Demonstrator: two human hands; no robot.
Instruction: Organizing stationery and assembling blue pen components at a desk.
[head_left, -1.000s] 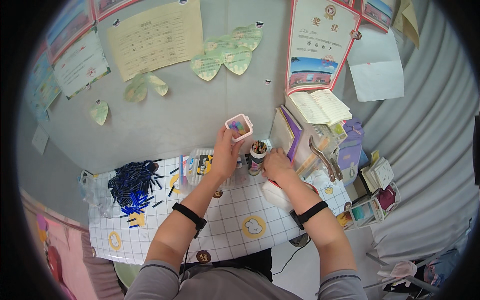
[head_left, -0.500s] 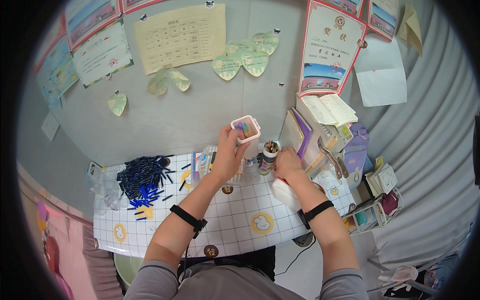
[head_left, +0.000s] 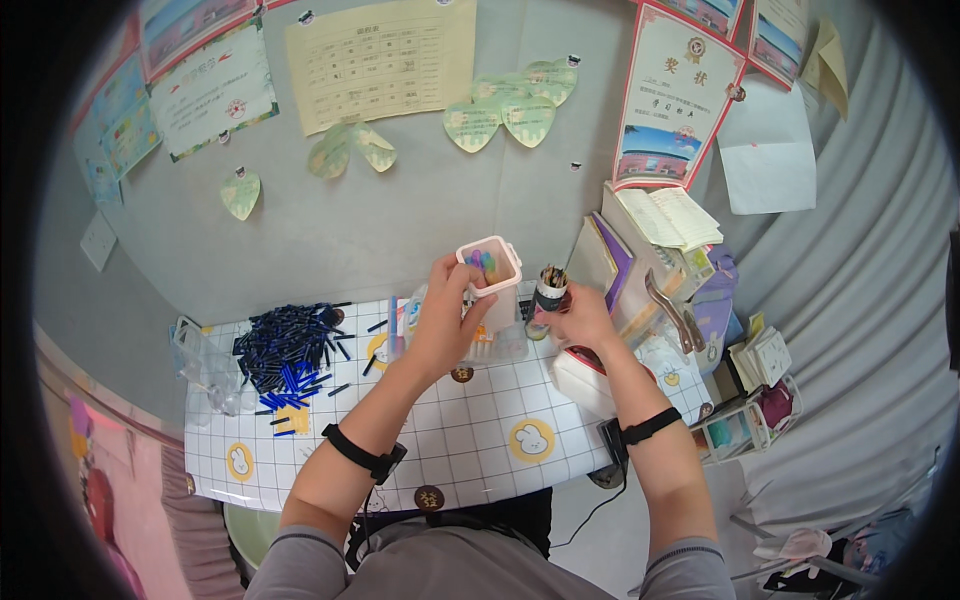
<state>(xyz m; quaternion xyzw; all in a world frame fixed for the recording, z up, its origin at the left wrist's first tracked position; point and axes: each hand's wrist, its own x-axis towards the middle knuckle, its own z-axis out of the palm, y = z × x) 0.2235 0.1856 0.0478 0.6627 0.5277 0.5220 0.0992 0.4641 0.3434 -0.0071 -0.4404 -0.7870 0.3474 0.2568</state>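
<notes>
My left hand (head_left: 443, 322) grips the near-left side of a pale pink square container (head_left: 505, 305), its fingers hooked over the rim. Small purple, blue and orange items (head_left: 484, 264) show inside it. My right hand (head_left: 584, 318) is closed around a dark and white cylindrical pencil cup (head_left: 550, 297), just right of the pink container. Several pencils (head_left: 553, 274) stick up out of the cup. Behind and below my left hand, a clear box (head_left: 508, 343) with pens and stationery is partly hidden. A white pouch with a red edge (head_left: 582, 384) lies under my right forearm.
A heap of dark blue pen-like sticks (head_left: 285, 350) lies on the left of the white checked table (head_left: 400, 455), beside clear plastic packaging (head_left: 222, 385). Upright folders (head_left: 610, 262), an open notebook (head_left: 668, 218) and a brown-handled tool (head_left: 675, 312) stand at the right, before a grey curtain.
My right hand has gone from beside the pencil cup to gripping it, and the cup has shifted up and slightly right. My left hand stays on the pink container. The view has shifted slightly.
</notes>
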